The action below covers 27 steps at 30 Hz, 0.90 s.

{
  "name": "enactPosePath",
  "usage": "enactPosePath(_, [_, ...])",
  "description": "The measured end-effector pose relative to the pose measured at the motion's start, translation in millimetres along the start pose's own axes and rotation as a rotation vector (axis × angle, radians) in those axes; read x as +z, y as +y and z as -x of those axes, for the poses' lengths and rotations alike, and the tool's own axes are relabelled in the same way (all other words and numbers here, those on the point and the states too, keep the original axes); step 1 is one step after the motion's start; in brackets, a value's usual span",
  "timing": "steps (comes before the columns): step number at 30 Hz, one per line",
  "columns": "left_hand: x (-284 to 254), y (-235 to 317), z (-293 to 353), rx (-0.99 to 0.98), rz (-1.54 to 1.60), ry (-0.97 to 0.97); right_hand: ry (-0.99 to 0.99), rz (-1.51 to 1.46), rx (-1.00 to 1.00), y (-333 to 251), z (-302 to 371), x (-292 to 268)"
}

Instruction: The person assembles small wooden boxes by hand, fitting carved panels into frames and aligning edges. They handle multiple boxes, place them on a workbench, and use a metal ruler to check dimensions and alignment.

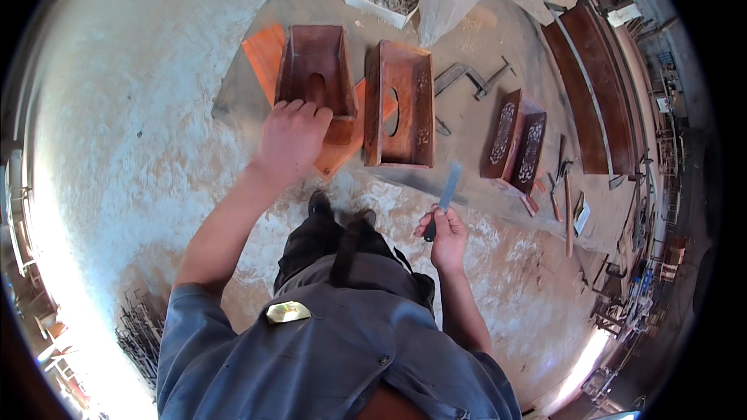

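My left hand (296, 136) is closed over the near wall of a dark red-brown wooden box (313, 54), which has an oval opening in its bottom. In my right hand (445, 233) is a flat-bladed tool (450, 185) with a straight grey blade and a dark handle. The blade points up and away from me, apart from the boxes. A second wooden box (426, 108), also with an oval opening, lies beside the first one. Orange-red boards (266, 52) show under and around the first box.
Farther right are a metal G-clamp (467, 77), a wooden piece with pale inlay (502, 136) and a hammer (568, 210). A long clamped brown panel (595, 101) stands beyond them. At the back, a white tray (373, 11) of small bits sits by a clear plastic bag (447, 0).
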<state>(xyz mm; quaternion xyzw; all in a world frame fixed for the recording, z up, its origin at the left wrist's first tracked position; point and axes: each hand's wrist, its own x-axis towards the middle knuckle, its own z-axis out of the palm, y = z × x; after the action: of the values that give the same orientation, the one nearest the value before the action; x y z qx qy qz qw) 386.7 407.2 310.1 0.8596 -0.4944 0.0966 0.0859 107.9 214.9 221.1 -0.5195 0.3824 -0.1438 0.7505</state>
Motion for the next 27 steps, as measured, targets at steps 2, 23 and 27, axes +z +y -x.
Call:
enactPosePath(2, [-12,-3,-17,-0.007,0.007,-0.007,0.012,-0.001,-0.019,-1,0,-11])
enactPosePath(23, [-31,-33,-70,0.042,0.08,0.034,0.101,0.024,-0.023,-10,10,2])
enactPosePath(27, [-36,-39,-71,0.036,0.106,0.01,0.095,0.007,-0.025,-8,12,11])
